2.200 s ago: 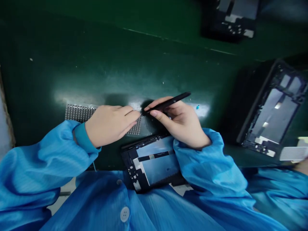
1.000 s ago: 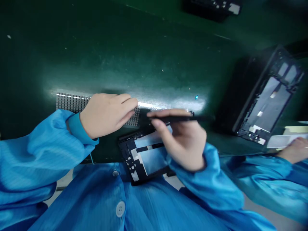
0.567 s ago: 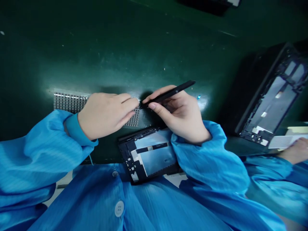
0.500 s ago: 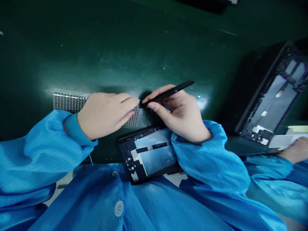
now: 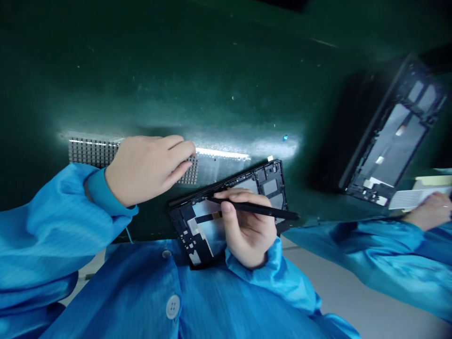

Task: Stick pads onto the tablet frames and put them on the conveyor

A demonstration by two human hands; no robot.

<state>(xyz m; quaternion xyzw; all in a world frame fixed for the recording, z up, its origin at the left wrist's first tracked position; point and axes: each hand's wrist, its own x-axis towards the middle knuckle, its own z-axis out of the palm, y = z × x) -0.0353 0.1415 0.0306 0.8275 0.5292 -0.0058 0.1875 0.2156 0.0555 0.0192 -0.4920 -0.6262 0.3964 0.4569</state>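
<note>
Pinched between the thumb and fingers of my right hand (image 5: 249,228), a slim black pen-shaped tool (image 5: 268,210) points its fine tip at the long far side of an open electronic device (image 5: 212,233), as seen from the head camera. Whether that tip touches the device or stands just above it, I cannot tell. The device lies at a slant across the near edge of a green table (image 5: 176,103), directly in front of my blue jacket (image 5: 141,287), its pale blue panel and black strip partly covered by my right hand. A small white tab (image 5: 270,158) stands out at its far corner.

My left hand (image 5: 148,169), back upward and fingers curled close together, rests over a sheet of small grey squares (image 5: 93,153); its fingertips are turned from view, so I cannot tell if they pinch anything. Clear film at the right end of that sheet reaches just beside the device.

Any lettering on the tool, the device or the sheet is too small or blurred to read.

At right stands a stack of black frames (image 5: 388,146), the top one tilted. Beyond it, a co-worker's hand (image 5: 431,210) is at a white ribbed piece (image 5: 406,199).
</note>
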